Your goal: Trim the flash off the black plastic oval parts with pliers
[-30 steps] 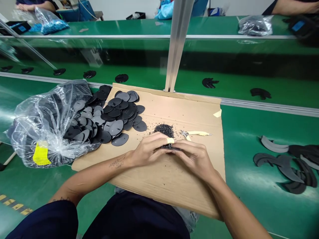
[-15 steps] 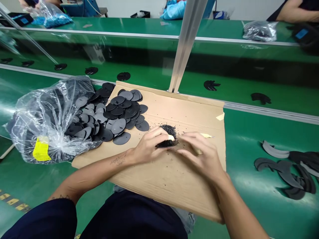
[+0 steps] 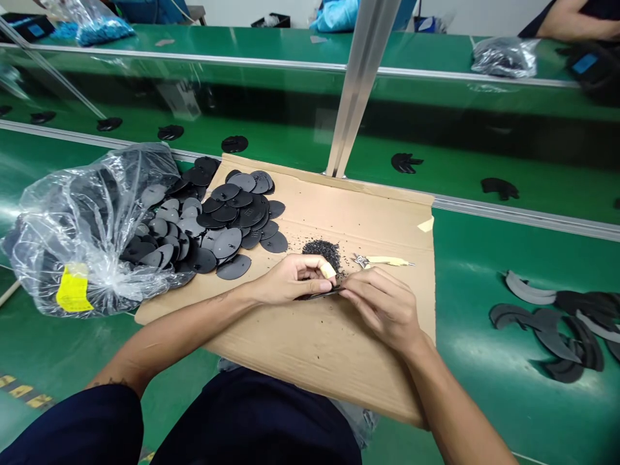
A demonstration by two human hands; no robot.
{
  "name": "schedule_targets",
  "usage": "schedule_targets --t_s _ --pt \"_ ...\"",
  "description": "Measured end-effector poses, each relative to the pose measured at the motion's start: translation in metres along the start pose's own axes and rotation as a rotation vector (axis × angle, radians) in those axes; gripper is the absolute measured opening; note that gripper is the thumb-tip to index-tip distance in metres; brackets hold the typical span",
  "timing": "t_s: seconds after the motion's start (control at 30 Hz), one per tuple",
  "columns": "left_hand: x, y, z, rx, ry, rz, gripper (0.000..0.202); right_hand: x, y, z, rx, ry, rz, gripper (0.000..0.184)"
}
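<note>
My left hand [image 3: 300, 279] is closed on a thin black plastic disc [image 3: 317, 295], seen nearly edge-on above the cardboard sheet [image 3: 290, 342]. A pale yellow covering wraps one of its fingertips. At the disc's right end, my right hand [image 3: 382, 300] pinches the edge between thumb and fingers. Just beyond the hands lies a heap of small black plastic bits [image 3: 322, 252]. Yellow-handled nippers [image 3: 385, 261] lie on the cardboard behind my right hand. To the left is a pile of dark discs [image 3: 237, 213].
A clear plastic bag [image 3: 92, 226] of discs lies open at the left. Curved black parts [image 3: 557, 329] rest on the green table at the right. A metal post [image 3: 356, 90] rises behind the cardboard. Several black parts lie along the green strip beyond. Another person's arm [image 3: 576, 22] shows at the far right.
My right hand has closed onto the disc's right edge. The disc has tipped to nearly edge-on, and the nippers' jaws have come into sight. Parts beyond the rail appear slightly further left.
</note>
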State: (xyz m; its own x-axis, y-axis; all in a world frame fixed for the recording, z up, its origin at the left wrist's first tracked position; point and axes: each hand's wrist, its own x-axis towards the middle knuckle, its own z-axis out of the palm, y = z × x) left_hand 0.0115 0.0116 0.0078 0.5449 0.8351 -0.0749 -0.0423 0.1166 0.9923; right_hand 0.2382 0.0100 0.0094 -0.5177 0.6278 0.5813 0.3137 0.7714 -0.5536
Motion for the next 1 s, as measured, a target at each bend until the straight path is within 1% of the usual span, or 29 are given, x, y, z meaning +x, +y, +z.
schedule_targets --t_s 0.1,0.17,0.2,0.27,0.33,0.43,0.5,0.57,0.6,0.67,0.73,0.77,0.87,0.9,0.93,1.0 --pt "0.0 0.003 -0.002 -0.074 -0.121 -0.093 0.041 0.002 -0.003 -0.001 0.17 -0.079 0.053 0.007" --pt "-0.002 0.005 -0.003 -0.103 -0.18 -0.121 0.039 0.002 -0.004 -0.001 0.223 -0.086 0.04 0.007" --pt "-0.002 0.006 -0.003 -0.109 -0.187 -0.122 0.039 0.001 -0.004 -0.001 0.216 -0.071 0.025 0.007" --pt "-0.002 0.006 -0.001 -0.103 -0.166 -0.102 0.04 0.0 -0.003 0.0 0.155 -0.028 -0.007 0.009" --pt "-0.002 0.004 0.0 -0.076 -0.113 -0.058 0.041 -0.001 -0.003 0.002 0.068 0.014 -0.036 0.011" --pt "0.0 0.0 0.002 -0.045 0.006 0.052 0.044 -0.002 -0.003 0.003 -0.083 0.096 -0.072 0.014" --pt "0.0 -0.003 0.004 -0.037 0.059 0.133 0.049 -0.002 -0.003 0.003 -0.183 0.159 -0.079 0.016" --pt "0.0 -0.006 0.006 0.021 0.086 0.189 0.046 -0.002 -0.003 0.003 -0.25 0.188 -0.077 0.018" --pt "-0.001 -0.007 0.007 0.076 0.105 0.212 0.042 -0.002 -0.003 0.002 -0.263 0.18 -0.084 0.018" --pt "-0.002 -0.01 0.009 0.199 0.16 0.253 0.033 -0.001 0.001 -0.002 -0.266 0.116 -0.103 0.017" --pt "-0.002 -0.012 0.009 0.276 0.212 0.301 0.025 0.0 0.008 -0.01 -0.279 0.019 -0.087 0.017" --pt "-0.002 -0.013 0.008 0.294 0.228 0.319 0.023 0.0 0.014 -0.014 -0.309 -0.025 -0.052 0.023" --pt "0.0 -0.014 0.006 0.317 0.246 0.338 0.022 -0.004 0.034 -0.03 -0.488 -0.135 0.12 0.059" --pt "0.001 -0.014 0.005 0.32 0.249 0.336 0.022 -0.007 0.041 -0.034 -0.545 -0.173 0.17 0.067" --pt "0.001 -0.014 0.004 0.324 0.253 0.337 0.022 -0.01 0.047 -0.038 -0.584 -0.216 0.212 0.069" --pt "0.003 -0.014 0.004 0.337 0.269 0.364 0.022 -0.016 0.054 -0.042 -0.606 -0.295 0.266 0.063"
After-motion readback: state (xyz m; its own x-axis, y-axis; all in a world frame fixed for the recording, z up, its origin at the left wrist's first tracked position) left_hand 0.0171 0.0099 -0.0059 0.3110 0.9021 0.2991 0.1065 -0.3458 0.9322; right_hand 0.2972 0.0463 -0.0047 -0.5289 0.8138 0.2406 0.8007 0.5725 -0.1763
